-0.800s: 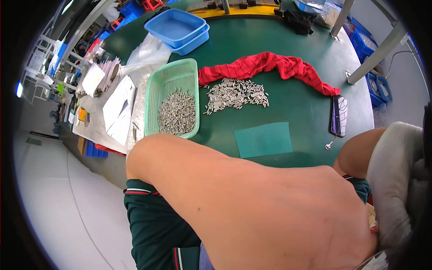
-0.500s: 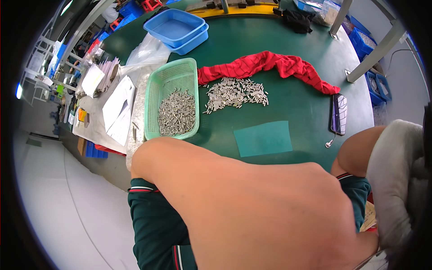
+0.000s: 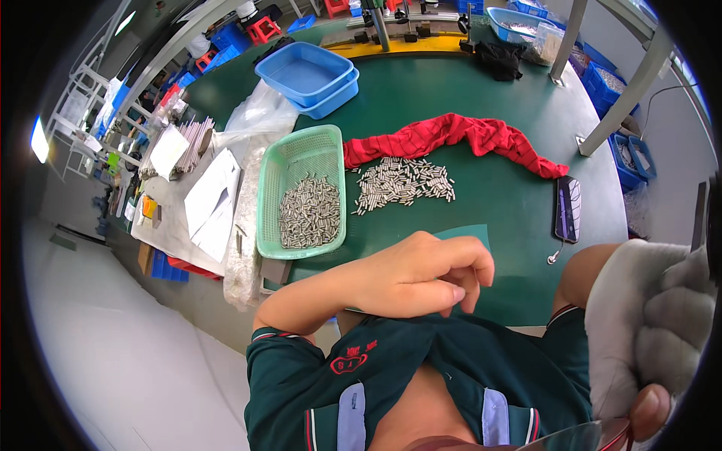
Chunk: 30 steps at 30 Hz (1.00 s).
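My left hand (image 3: 421, 274), bare, hangs in front of my chest over the near table edge. Its fingers are loosely bent, the thumb stands apart, and nothing shows in it. Behind it, partly covered, lies a flat green sheet (image 3: 472, 234). At the right edge, close up, is my right hand (image 3: 650, 331) in a pale grey glove with a bare fingertip sticking out. Its fingers are curled, and that fingertip is at the red-framed glasses (image 3: 575, 437). A light green basket (image 3: 265, 188) holds many small metal pins (image 3: 310, 214). More pins (image 3: 402, 183) lie heaped beside it.
A red cloth (image 3: 451, 134) curves behind the loose pins. A phone (image 3: 568, 210) with a cord lies at the right. Stacked blue trays (image 3: 304, 71) stand at the back left. White papers (image 3: 213, 199) lie left of the basket. A metal post (image 3: 628, 98) rises at the right.
My left arm, which crossed close in front toward the right, has drawn back and lowered, and its hand now shows. My gloved right hand is more in view. The view has tilted down slightly.
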{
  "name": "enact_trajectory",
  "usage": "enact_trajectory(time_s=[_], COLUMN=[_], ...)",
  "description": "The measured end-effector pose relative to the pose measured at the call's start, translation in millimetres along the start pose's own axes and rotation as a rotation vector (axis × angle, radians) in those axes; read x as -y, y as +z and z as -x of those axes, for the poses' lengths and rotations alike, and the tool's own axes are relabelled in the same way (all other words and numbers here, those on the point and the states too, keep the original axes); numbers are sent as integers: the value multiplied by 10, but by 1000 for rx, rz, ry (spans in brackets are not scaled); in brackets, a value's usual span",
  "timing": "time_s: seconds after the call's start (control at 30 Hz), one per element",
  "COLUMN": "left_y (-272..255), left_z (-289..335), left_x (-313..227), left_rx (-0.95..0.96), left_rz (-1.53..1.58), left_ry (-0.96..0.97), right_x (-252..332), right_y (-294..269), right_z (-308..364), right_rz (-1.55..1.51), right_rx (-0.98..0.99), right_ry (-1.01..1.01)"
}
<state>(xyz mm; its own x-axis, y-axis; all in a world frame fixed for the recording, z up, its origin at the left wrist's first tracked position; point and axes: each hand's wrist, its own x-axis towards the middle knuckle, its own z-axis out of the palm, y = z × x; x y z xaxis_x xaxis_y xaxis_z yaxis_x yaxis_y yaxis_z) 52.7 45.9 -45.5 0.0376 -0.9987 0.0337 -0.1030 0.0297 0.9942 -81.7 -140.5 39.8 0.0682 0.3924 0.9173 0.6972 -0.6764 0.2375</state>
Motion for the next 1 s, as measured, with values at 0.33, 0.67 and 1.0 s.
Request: enact_trajectory(time_s=[0.33, 0.67, 1.0], left_y=[-2, -227, -1223], left_z=[82, 36, -290], left_x=[692, 1555, 2151], left_rx=[-88, -752, -1187], left_rz=[175, -593, -1268], left_ry=[-124, -169, -201], right_x=[-75, -143, -812], right_y=[202, 130, 1269], right_z=[383, 670, 1726], right_rz=[-97, -193, -227], right_rx=[-143, -189, 245], right_ry=[-2, 6, 1202])
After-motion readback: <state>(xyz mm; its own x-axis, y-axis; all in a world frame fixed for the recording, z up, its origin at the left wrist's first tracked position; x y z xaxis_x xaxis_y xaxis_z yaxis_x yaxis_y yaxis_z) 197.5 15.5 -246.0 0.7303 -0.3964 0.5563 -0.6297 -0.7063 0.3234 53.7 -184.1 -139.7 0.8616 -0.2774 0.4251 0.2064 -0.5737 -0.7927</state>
